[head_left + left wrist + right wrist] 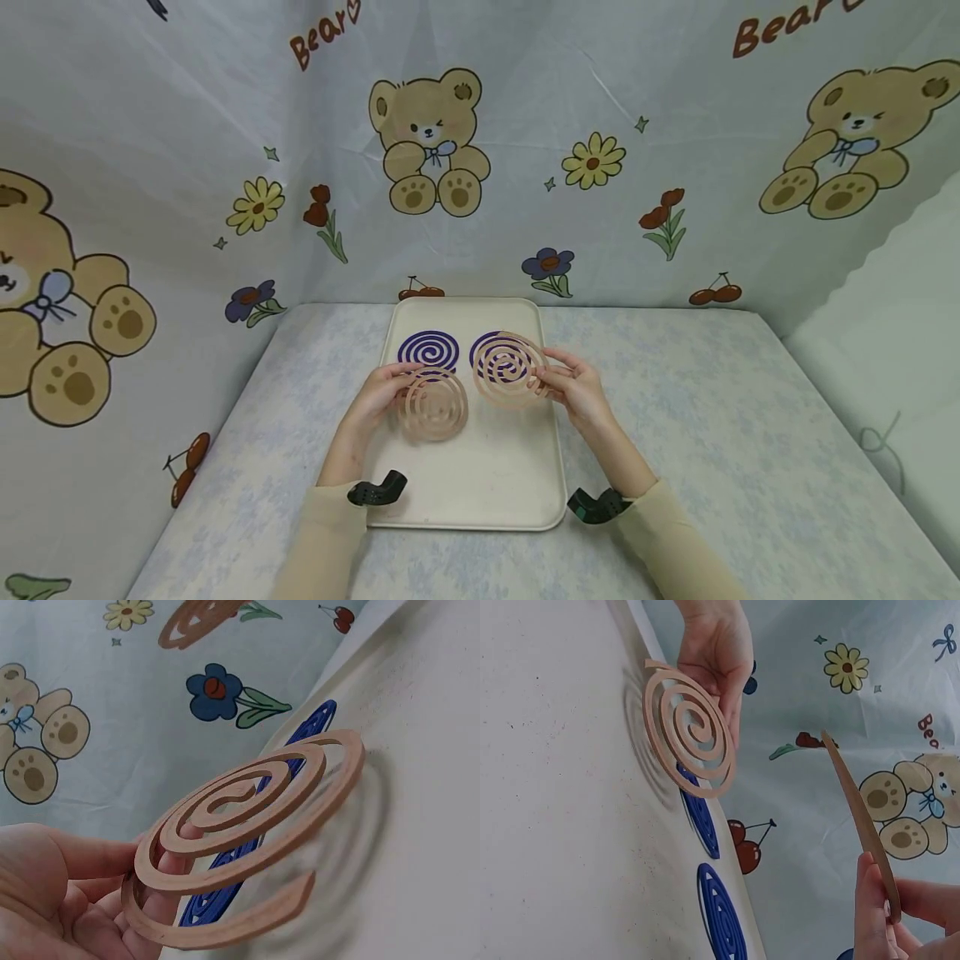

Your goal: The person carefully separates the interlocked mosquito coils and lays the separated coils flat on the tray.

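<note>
My left hand [375, 398] pinches a tan mosquito coil [217, 841] at its left edge, thumb on one side and fingers behind. It is held above the tray, tilted, and its shadow falls on the tray surface. With thumb and fingers, my right hand [581, 392] grips a second tan mosquito coil [866, 825] by its right edge; the right wrist view catches it nearly edge-on. Two dark blue mosquito coils [428, 350] lie side by side on the far part of the tray. In the head view the tan coils partly overlap them.
A cream rectangular tray [480, 492] with a raised rim lies on the pale blue marbled table [675, 417]. Behind it hangs a white cloth [517, 75] printed with bears and flowers. Black wrist mounts [597, 506] sit on both forearms.
</note>
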`<control>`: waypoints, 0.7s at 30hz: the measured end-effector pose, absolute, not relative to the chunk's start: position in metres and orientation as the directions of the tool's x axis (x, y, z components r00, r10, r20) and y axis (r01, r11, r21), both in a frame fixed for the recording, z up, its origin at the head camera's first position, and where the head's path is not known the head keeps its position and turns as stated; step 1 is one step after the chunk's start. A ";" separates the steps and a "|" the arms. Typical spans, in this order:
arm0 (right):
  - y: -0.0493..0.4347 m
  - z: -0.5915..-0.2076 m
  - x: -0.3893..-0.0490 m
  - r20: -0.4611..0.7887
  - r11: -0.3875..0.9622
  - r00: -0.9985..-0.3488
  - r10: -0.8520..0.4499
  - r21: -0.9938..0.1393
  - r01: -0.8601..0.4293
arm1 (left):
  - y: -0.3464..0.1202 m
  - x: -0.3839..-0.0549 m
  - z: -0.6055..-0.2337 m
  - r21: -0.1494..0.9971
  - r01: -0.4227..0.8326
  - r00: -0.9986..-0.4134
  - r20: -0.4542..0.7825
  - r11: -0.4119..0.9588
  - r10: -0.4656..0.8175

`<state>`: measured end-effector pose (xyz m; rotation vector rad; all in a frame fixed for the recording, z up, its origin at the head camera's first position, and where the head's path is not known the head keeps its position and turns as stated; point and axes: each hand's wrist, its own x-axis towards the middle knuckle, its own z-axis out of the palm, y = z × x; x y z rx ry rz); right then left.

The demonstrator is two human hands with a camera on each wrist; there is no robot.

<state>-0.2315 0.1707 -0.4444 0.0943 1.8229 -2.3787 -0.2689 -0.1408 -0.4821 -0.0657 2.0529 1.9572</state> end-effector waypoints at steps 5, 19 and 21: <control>0.173 -0.450 -0.234 -0.146 -0.222 -0.984 -0.103 -0.961 0.166 | -0.145 -0.272 -0.489 0.960 -0.253 -0.946 -0.271 0.116 0.177; 0.174 -0.476 -0.239 -0.206 -0.024 -0.951 -0.230 -0.976 0.217 | -0.153 -0.272 -0.489 0.920 -0.316 -0.935 -0.344 0.233 0.089; 0.174 -0.478 -0.239 -0.227 0.007 -0.945 -0.236 -0.973 0.232 | -0.154 -0.272 -0.487 0.921 -0.310 -0.937 -0.338 0.236 0.086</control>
